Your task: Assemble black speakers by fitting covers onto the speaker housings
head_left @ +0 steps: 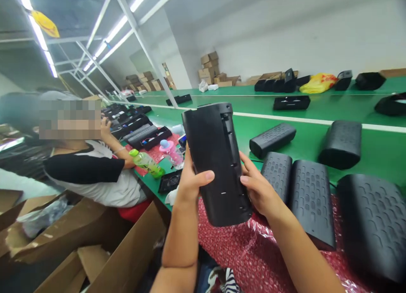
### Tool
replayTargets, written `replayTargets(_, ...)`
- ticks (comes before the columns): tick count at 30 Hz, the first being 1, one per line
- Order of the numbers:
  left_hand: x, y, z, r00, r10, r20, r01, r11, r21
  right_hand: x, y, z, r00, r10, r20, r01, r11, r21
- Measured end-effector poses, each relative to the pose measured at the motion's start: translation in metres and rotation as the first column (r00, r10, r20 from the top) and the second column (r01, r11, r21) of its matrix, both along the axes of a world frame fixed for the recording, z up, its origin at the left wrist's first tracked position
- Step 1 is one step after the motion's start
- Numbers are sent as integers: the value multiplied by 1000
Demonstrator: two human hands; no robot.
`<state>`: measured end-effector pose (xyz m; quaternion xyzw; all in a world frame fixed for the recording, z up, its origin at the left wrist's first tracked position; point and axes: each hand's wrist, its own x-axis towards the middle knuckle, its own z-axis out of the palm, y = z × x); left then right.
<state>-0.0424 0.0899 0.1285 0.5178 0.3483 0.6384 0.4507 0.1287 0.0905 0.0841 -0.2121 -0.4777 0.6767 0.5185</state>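
Note:
A black speaker housing [212, 157] is held up in front of me, its long smooth side toward me and slightly tilted. My left hand [193, 178] grips its left edge, thumb lying across the face. On the opposite edge, my right hand [258, 187] has its fingers and thumb against the side with a recessed strip and small openings. Below the housing lies a sheet of red bubble wrap [234, 250]. Several black speakers with a dimpled pattern, among them one speaker [312, 200] close to my right forearm, stand on the right.
A co-worker [95, 170] sits at the left along the green bench [228, 96]. Near that person are a green bottle [147, 162], a pink bottle [171, 152] and several opened housings. Cardboard boxes [127, 250] stand at lower left. A yellow bag [317, 83] lies at the back.

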Motion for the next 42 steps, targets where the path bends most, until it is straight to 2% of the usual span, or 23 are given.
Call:
replayTargets(1,12,5,-1,999,-32,37,31,999,33,4,-1,3,1000,3,-19,-2,999,49)
replayTargets(3,32,12,-5,990,-131,52,128,990,65,14,-1,8,997,-75,-22,77,989,130)
replayTargets(5,44,15,-11,971,-238,29,237,970,55,24,1,12,990,-138,-21,140,979,150)
replayTargets(7,49,16,-17,959,-282,23,281,959,34,31,4,13,991,-130,-15,131,981,140)
replayTargets(10,49,20,-25,969,-237,70,234,971,52,30,9,10,991,-114,69,101,981,165)
replayTargets(15,40,37,-32,977,-174,120,171,985,37,15,16,-1,956,-216,197,171,960,220)
replayTargets(22,30,52,-40,978,-197,72,194,980,49,2,18,-5,902,-335,270,278,933,228)
replayTargets(27,33,52,-42,981,-173,92,170,985,40,1,18,-6,891,-364,270,312,925,215)
replayTargets(34,40,52,-38,996,-91,25,90,996,25,3,25,-10,892,-377,250,325,919,224)
replayTargets(38,46,42,-33,996,-86,22,85,995,42,6,24,-11,885,-402,237,352,908,227)
replayTargets(42,51,31,-29,1000,-17,-19,17,1000,26,11,24,-12,899,-371,230,336,925,179)
